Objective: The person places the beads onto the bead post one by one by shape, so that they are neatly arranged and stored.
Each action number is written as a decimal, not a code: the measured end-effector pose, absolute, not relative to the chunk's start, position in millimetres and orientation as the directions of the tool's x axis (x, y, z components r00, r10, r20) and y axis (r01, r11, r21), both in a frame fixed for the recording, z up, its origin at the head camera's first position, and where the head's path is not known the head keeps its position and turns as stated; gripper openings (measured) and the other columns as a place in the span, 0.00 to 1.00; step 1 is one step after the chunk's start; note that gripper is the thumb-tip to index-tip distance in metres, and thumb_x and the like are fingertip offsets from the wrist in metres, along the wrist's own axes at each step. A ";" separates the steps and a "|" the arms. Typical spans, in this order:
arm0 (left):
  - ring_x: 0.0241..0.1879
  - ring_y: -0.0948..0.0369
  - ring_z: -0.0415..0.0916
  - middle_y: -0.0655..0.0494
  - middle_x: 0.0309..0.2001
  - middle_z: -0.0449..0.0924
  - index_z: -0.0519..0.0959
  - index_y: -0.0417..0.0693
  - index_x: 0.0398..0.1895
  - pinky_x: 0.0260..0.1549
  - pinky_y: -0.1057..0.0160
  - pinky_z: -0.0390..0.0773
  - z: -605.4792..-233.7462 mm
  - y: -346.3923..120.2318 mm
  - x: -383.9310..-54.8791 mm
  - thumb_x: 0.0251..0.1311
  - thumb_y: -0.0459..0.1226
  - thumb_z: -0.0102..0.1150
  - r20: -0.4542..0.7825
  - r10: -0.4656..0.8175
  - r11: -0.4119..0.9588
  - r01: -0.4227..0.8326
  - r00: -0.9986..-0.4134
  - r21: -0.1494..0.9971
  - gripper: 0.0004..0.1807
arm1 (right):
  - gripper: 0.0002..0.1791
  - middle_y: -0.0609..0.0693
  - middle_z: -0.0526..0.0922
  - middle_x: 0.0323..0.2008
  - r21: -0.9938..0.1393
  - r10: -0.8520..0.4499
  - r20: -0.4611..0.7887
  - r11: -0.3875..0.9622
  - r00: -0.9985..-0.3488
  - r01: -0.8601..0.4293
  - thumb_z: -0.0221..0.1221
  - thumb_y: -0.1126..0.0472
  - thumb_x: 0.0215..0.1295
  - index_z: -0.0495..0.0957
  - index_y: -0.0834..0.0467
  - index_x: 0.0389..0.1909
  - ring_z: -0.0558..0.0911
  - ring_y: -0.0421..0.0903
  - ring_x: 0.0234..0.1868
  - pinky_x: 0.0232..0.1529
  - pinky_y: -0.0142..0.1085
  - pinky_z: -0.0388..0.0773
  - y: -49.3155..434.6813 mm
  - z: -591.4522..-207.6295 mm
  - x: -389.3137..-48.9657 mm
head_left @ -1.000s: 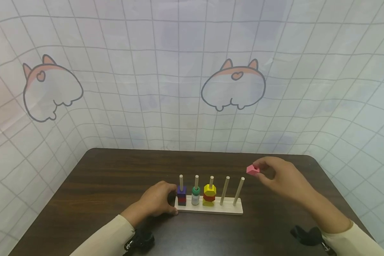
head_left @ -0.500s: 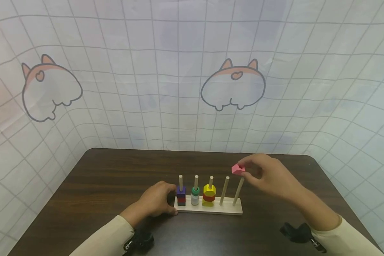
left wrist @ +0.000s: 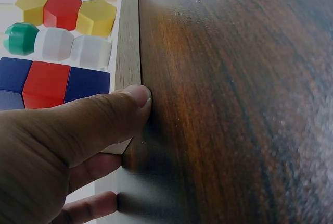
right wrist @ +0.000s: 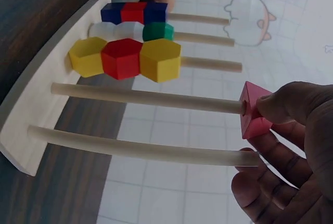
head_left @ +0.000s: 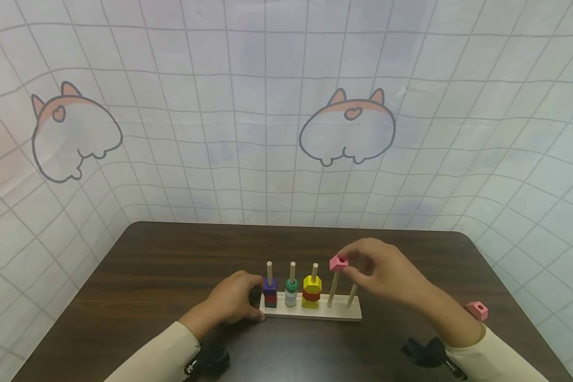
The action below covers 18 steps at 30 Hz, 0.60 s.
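My left hand (head_left: 231, 298) grips the left end of the wooden peg stacker (head_left: 339, 313), its thumb along the front edge. With thumb and fingers, my right hand (head_left: 389, 273) pinches a pink angular bead (right wrist: 255, 128) at the top of the fourth peg (right wrist: 145, 97), whose tip is right at the bead's hole. Bare wood shows along the fifth peg (right wrist: 140, 150), which passes by the lower fingers. Blue and red cubes (left wrist: 47, 84) fill the first peg's lower part; white and green beads (head_left: 291, 293) the second; yellow and red hexagonal beads (right wrist: 121, 59) the third.
Another pink bead (head_left: 478, 310) lies on the dark wooden table (head_left: 172, 254), right beside my right forearm. Behind the table hangs a white grid-patterned cloth (head_left: 267, 106) with cartoon animals. Black straps (head_left: 215, 361) sit at both wrists.
My right hand has carried the pink bead leftward, past the fifth peg to the top of the fourth. The pink bead on the table has come into view. The left hand stays put.
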<state>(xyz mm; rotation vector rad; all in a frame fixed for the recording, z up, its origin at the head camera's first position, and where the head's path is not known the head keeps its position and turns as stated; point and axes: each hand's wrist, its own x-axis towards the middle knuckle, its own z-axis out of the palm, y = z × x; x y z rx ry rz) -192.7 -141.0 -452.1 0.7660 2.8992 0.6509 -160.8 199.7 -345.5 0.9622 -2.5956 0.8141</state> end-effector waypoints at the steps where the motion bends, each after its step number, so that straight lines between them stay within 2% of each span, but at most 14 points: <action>1: 0.48 0.53 0.77 0.60 0.38 0.82 0.81 0.56 0.35 0.44 0.47 0.78 -452.1 -141.0 -192.6 0.35 0.46 0.87 0.037 0.487 0.785 0.456 -0.873 0.419 0.25 | 0.15 0.38 0.83 0.42 -0.418 -0.519 0.409 0.624 -0.751 -0.660 0.73 0.62 0.60 0.84 0.50 0.47 0.78 0.39 0.35 0.33 0.33 0.78 199.2 -347.3 -160.9; 5: 0.47 0.54 0.77 0.59 0.39 0.82 0.81 0.57 0.35 0.43 0.48 0.78 -452.4 -141.3 -192.5 0.35 0.47 0.87 0.032 0.485 0.788 0.453 -0.874 0.418 0.25 | 0.16 0.39 0.83 0.42 -0.447 -0.515 0.388 0.620 -0.764 -0.645 0.72 0.66 0.60 0.84 0.51 0.47 0.77 0.38 0.34 0.34 0.34 0.79 197.7 -355.7 -161.3; 13: 0.49 0.52 0.77 0.59 0.40 0.83 0.81 0.57 0.36 0.46 0.47 0.78 -452.9 -141.3 -192.0 0.35 0.47 0.87 0.029 0.482 0.787 0.447 -0.876 0.424 0.25 | 0.22 0.39 0.81 0.36 -0.549 -0.453 0.313 0.630 -0.835 -0.549 0.71 0.67 0.59 0.79 0.55 0.54 0.78 0.36 0.31 0.31 0.34 0.79 198.2 -379.7 -161.2; 18: 0.49 0.52 0.77 0.58 0.41 0.83 0.81 0.56 0.38 0.47 0.46 0.79 -452.7 -141.3 -191.9 0.35 0.47 0.87 0.024 0.477 0.790 0.440 -0.879 0.427 0.26 | 0.26 0.40 0.84 0.39 -0.617 -0.408 0.300 0.606 -0.862 -0.501 0.72 0.67 0.59 0.75 0.56 0.58 0.79 0.36 0.31 0.33 0.37 0.80 198.8 -398.4 -161.2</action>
